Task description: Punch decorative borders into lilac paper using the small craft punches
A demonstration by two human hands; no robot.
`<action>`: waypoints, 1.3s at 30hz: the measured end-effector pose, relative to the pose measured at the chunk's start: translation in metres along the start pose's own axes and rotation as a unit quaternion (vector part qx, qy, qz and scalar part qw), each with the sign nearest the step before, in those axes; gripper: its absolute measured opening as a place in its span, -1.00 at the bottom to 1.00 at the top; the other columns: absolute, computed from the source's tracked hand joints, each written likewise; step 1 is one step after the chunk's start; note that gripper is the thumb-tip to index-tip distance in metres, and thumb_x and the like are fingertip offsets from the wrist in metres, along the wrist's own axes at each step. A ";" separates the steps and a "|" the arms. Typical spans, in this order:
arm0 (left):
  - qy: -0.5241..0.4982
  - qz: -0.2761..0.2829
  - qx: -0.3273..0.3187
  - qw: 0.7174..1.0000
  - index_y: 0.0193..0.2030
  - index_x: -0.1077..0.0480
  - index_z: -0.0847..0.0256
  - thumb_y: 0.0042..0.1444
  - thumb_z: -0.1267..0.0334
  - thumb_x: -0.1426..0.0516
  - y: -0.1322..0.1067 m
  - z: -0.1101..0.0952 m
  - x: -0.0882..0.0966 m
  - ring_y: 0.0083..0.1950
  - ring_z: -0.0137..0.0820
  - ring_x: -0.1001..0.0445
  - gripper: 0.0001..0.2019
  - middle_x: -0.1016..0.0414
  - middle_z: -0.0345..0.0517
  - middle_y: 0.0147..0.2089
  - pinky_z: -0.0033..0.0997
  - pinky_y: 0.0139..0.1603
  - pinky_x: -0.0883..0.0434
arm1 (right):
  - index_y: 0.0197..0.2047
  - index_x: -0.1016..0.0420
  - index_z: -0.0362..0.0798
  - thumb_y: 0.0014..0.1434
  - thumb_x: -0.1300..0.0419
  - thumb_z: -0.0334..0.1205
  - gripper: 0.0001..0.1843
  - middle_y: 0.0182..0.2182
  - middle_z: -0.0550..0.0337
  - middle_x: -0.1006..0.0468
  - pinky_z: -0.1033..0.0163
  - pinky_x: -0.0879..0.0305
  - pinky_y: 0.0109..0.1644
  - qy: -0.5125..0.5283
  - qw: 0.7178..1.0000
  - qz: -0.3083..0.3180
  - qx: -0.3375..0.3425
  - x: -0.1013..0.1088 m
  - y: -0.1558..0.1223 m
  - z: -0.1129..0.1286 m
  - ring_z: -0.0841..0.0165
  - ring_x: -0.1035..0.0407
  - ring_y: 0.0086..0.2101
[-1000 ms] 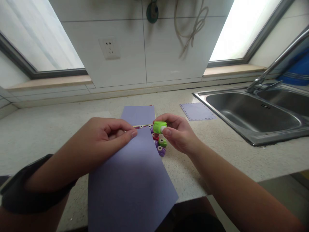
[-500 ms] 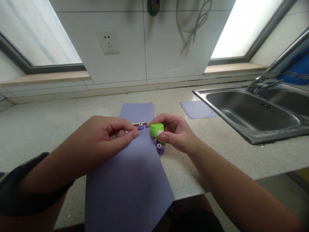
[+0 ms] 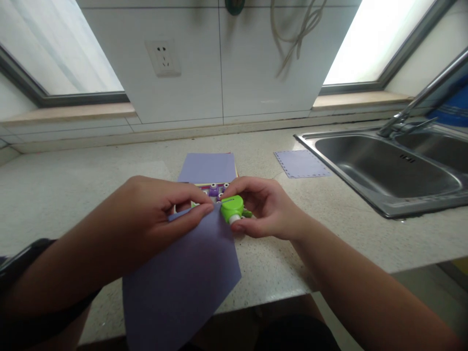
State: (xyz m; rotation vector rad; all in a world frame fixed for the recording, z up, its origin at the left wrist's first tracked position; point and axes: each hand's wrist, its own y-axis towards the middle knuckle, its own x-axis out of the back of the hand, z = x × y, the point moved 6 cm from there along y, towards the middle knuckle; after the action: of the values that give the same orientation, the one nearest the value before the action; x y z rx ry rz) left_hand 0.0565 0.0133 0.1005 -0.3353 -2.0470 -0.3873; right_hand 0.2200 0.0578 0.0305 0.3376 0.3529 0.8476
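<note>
My left hand (image 3: 171, 204) pinches a sheet of purple paper (image 3: 183, 278) near its far edge, between thumb and forefinger. The sheet slopes down past the counter's front edge. In my right hand (image 3: 261, 207) is a small green craft paper punch (image 3: 231, 207) with a white button, and my thumb rests at that button. The punch meets the paper's far right corner; whether the corner sits in its slot I cannot tell. Behind the fingers lie several purple craft punches (image 3: 214, 189), partly hidden by my hands and the sheet.
A stack of purple paper (image 3: 208, 166) lies beyond my hands. To the right, a purple sheet with notched edges (image 3: 302, 163) lies beside the steel sink (image 3: 387, 168) and its faucet (image 3: 398, 119). A socket (image 3: 163, 58) and a looped cable (image 3: 300, 34) are on the tiled wall.
The green punch has tilted and shifted slightly left and toward me along the paper's edge. The sheet has turned and its near right corner has moved left, uncovering more purple punches.
</note>
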 end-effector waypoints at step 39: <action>0.024 -0.023 -0.042 0.999 -0.20 -0.67 -0.11 0.30 -0.05 -0.12 -0.005 -0.009 -0.004 -0.39 -0.35 -0.56 -0.71 -0.67 -0.22 -0.30 -0.46 -0.42 -0.37 | -0.13 -0.65 -0.09 -0.06 -0.55 -0.31 -0.62 -0.28 0.09 -0.62 0.25 -0.46 -0.28 -0.122 0.986 -0.042 0.105 0.007 -0.001 0.009 0.33 -0.49 -0.29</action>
State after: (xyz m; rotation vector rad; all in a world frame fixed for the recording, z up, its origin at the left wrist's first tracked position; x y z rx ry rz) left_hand 0.0634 0.0054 0.1002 -0.3280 -1.9973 -0.5058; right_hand 0.2289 0.0609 0.0373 0.6134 0.2256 0.6785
